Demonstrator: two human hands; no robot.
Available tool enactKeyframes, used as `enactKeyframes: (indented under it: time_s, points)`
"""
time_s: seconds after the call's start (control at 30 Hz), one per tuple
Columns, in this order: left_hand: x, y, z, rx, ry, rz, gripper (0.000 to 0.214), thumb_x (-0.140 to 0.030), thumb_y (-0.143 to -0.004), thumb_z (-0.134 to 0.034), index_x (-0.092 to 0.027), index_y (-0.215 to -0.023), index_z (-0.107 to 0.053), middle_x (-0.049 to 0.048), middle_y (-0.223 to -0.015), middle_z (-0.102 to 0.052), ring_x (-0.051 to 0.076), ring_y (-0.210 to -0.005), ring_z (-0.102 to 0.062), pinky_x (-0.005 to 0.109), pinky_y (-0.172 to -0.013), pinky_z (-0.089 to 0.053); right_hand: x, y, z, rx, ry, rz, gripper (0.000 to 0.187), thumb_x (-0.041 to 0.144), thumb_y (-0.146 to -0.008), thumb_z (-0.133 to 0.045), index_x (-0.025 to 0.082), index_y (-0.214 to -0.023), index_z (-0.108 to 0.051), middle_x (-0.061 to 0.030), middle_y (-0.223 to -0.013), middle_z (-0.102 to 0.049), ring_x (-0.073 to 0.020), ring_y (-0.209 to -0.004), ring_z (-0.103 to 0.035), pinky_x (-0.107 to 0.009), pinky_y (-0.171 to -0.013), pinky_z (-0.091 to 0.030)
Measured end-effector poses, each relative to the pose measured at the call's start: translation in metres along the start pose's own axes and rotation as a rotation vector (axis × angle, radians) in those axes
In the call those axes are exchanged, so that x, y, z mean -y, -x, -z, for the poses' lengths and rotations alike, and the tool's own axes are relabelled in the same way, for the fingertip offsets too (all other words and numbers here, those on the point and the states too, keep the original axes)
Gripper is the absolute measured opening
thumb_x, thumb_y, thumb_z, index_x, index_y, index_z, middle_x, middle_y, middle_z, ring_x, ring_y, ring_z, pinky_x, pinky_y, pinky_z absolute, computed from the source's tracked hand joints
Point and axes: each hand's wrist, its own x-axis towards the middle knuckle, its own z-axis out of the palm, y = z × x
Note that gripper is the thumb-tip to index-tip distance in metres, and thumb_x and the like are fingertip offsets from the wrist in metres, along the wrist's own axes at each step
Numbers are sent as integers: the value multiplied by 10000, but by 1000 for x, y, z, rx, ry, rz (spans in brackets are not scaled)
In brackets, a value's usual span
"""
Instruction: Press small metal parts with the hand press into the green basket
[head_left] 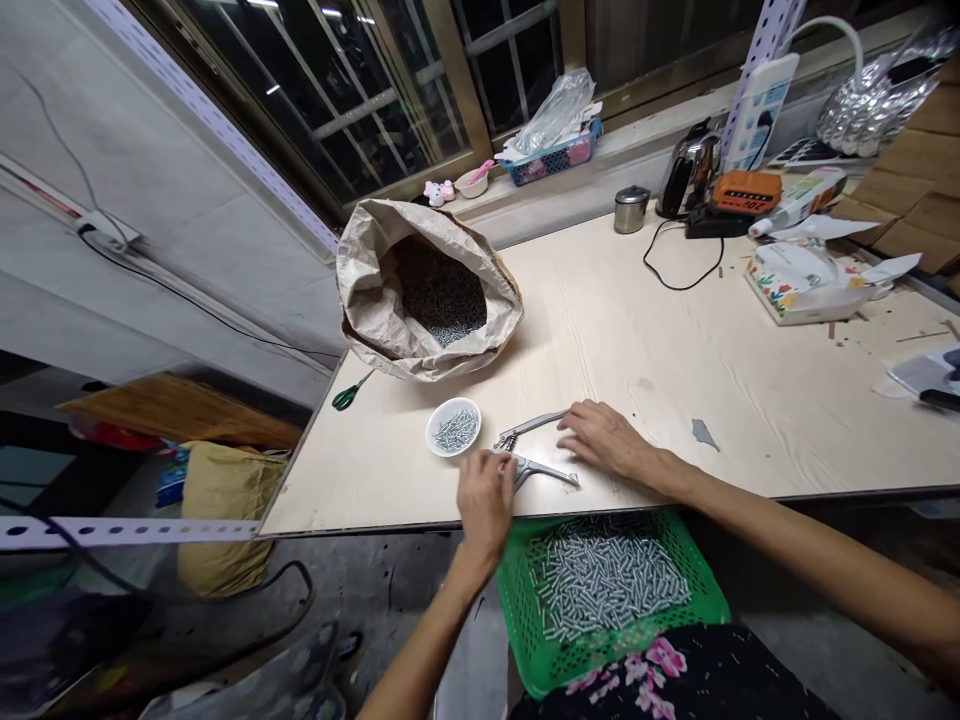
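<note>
A pair of grey-handled pliers lies near the table's front edge, its handles spread wide and a spring between them. My left hand is closed at the head of the pliers, fingers bent together; whatever it pinches is hidden. A small red spot shows by its fingertips. At the end of the upper handle is my right hand, its fingers loosely bent and apart, touching or nearly touching the handle. Just beyond my left hand stands a small white bowl of small silvery metal pieces.
Below the table edge, a green basket holds many short metal pieces. An open paper sack with dark and silvery pieces stands behind the bowl. Green-handled scissors lie left. A tissue pack, metal canister and kettle sit at the back right.
</note>
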Motion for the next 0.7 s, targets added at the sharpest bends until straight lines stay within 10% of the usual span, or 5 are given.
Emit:
enactKeyframes:
  time_s: [0.27,0.47,0.7]
  points:
    - [23,-50,19,645,-107,295,192,-328,-761,-606,-166,-665,-644,50,-670,-652,200,-668,-597,280,-564,-371,32,9,-21,263,-63,42,104,264,-881,-566,172,-927,-552,-55,-927,-595,-175,-809,-538,-307,-715,-356]
    - [10,-64,24,633,-305,177,100,-168,-731,-572,-142,-678,-652,104,-714,-668,259,-717,-637,310,-604,-401,15,-1,-24,184,-53,-8,50,206,-904,-505,185,-867,-531,-39,-905,-595,-152,-745,-528,-283,-661,-347]
    - [-18,-16,55,624,-193,-48,119,-225,-807,-575,-197,-840,-685,61,-862,-685,207,-761,-646,286,-648,-443,8,1,-27,109,-85,3,100,196,-912,-469,197,-821,-511,-26,-857,-587,-148,-704,-524,-278,-630,-350]
